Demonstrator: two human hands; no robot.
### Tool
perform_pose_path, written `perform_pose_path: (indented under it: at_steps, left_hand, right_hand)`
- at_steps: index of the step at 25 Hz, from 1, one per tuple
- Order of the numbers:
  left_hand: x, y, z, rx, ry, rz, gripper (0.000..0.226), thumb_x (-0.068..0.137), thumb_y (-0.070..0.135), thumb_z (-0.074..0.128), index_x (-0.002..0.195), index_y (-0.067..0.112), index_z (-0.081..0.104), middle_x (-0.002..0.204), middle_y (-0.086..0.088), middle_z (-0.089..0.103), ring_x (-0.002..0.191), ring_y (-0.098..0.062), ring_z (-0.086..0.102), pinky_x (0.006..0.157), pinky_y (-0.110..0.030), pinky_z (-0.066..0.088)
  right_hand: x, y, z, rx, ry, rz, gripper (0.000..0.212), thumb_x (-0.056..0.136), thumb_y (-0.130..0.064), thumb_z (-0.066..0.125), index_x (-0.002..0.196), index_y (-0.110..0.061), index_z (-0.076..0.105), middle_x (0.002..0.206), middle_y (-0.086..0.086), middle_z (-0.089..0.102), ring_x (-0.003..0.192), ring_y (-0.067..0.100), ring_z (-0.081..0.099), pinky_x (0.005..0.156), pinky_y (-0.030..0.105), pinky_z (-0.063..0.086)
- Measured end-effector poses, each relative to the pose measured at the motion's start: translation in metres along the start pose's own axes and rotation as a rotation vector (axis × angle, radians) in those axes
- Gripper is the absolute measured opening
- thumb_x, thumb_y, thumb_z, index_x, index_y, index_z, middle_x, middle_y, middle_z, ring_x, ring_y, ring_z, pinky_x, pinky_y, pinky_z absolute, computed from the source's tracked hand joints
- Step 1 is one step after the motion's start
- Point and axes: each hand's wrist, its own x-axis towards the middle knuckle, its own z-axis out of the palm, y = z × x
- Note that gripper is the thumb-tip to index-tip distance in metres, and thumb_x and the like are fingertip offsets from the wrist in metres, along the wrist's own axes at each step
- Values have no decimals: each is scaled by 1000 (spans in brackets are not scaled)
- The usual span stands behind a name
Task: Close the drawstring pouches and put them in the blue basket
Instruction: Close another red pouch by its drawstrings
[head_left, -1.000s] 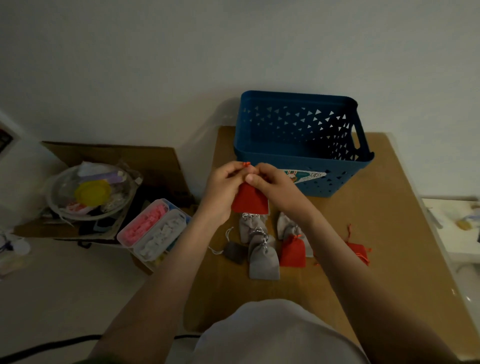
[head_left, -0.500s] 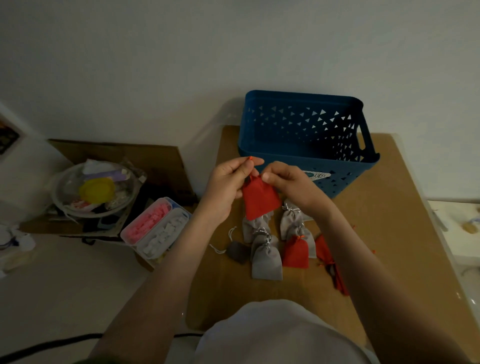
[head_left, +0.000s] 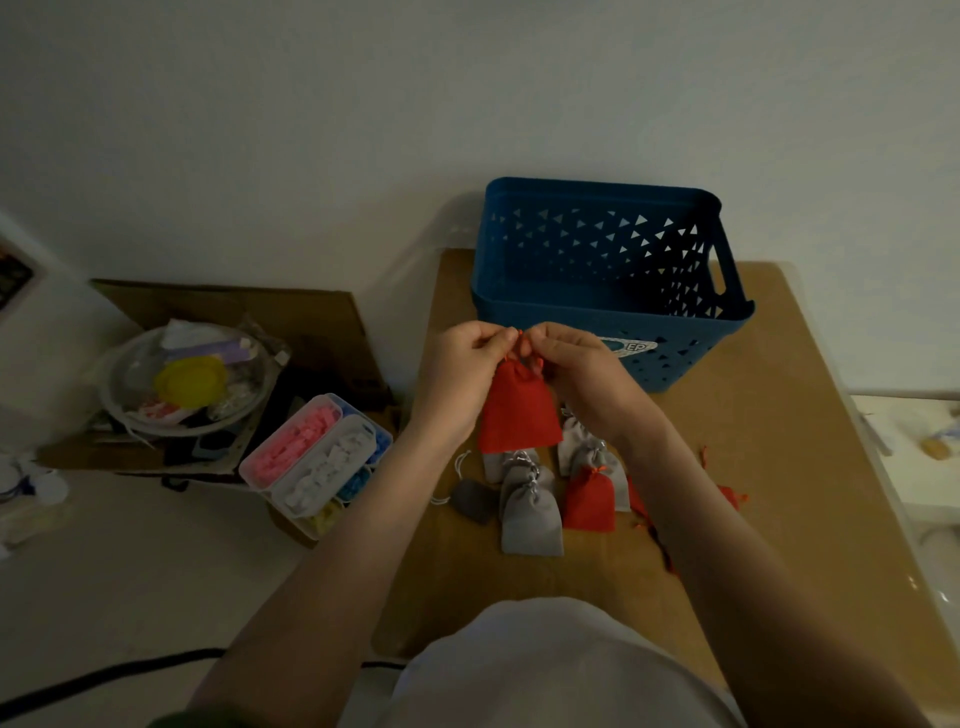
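While both hands meet at the gathered top of a red pouch, the left hand pinches it from the ten o'clock side and the right hand from two o'clock, fingers curled tight. This pouch hangs above the brown table, with the blue basket just beyond at its twelve o'clock. At its six o'clock, grey pouches and a second red pouch lie clustered on the table, a dark grey pouch at their nine o'clock.
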Motion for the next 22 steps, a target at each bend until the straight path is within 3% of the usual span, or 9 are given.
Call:
perform_pose_path:
  at_steps: [3, 7, 11, 15, 18, 22]
  left_hand:
    - [-1, -3, 0, 72, 33, 6, 14, 91, 29, 59, 80, 29, 68, 81, 1, 71, 81, -17, 67, 83, -44, 55]
    - [-4, -1, 0, 168, 85, 63, 12, 91, 32, 59, 84, 28, 67, 82, 4, 69, 80, -13, 65, 77, -42, 55]
    - [-6, 3, 0, 256, 130, 135, 12, 93, 30, 56, 86, 27, 65, 81, 9, 66, 78, -7, 62, 72, -33, 53]
    - [-8, 3, -1, 176, 114, 165, 15, 94, 29, 55, 87, 28, 67, 79, 11, 66, 76, -4, 62, 68, -26, 50]
    - [-10, 2, 0, 99, 101, 150, 19, 95, 29, 54, 81, 34, 65, 80, 9, 68, 79, -8, 64, 73, -33, 53]
    - [-14, 4, -4, 44, 42, 185, 20, 94, 26, 56, 79, 35, 66, 80, 11, 70, 82, -7, 65, 77, -32, 53]
  right_hand:
    - [0, 0, -2, -27, -8, -6, 25, 99, -7, 38, 82, -7, 57, 70, 3, 51, 67, 13, 47, 69, 24, 36]
    - [0, -1, 2, -140, 82, -49, 19, 99, -10, 46, 84, -8, 58, 77, 4, 59, 71, 11, 56, 71, 22, 47]
    - [-1, 4, 7, -185, 147, -134, 10, 96, -11, 53, 89, -7, 58, 81, 4, 60, 74, 10, 57, 71, 22, 47]
    - [-2, 6, 11, -271, 184, -254, 8, 94, -8, 56, 87, -11, 59, 79, 2, 59, 74, 10, 54, 68, 22, 43]
    - [-2, 4, 17, -437, 225, -342, 4, 92, -3, 57, 92, -7, 56, 76, 3, 56, 71, 10, 51, 66, 21, 41]
    - [-3, -1, 18, -493, 268, -362, 19, 91, -4, 60, 106, -11, 52, 74, 14, 61, 67, 16, 56, 64, 27, 45]
